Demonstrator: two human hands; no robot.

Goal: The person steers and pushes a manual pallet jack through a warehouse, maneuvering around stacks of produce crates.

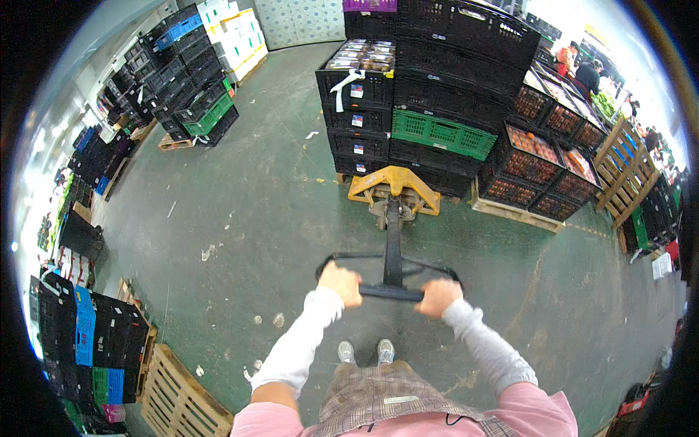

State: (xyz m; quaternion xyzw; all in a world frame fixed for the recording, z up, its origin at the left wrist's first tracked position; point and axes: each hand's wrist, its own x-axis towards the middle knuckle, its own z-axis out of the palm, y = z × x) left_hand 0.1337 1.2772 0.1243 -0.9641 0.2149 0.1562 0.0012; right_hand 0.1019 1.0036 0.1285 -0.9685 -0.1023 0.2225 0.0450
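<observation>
Both of my hands grip the black loop handle (pixel 390 293) of a pallet jack. My left hand (pixel 341 283) is closed around the left end of its crossbar, and my right hand (pixel 440 296) around the right end. From the handle a dark shaft (pixel 392 240) runs forward to the jack's yellow steel body (pixel 394 180). That body stands against a tall load of stacked black plastic crates (pixel 437 93), with a green crate (pixel 439 133) among them. Packaged goods (pixel 362 54) fill the top of the front left stack. The forks are hidden beneath the load.
Right of the load, crates of round orange-red produce (pixel 532 150) sit on a wooden pallet (pixel 513 214). A wooden pallet (pixel 628 164) leans farther right. Crate stacks (pixel 185 76) and white boxes (pixel 235 38) stand ahead left. Another pallet (pixel 183 390) is near left. People (pixel 590 74) work at far right.
</observation>
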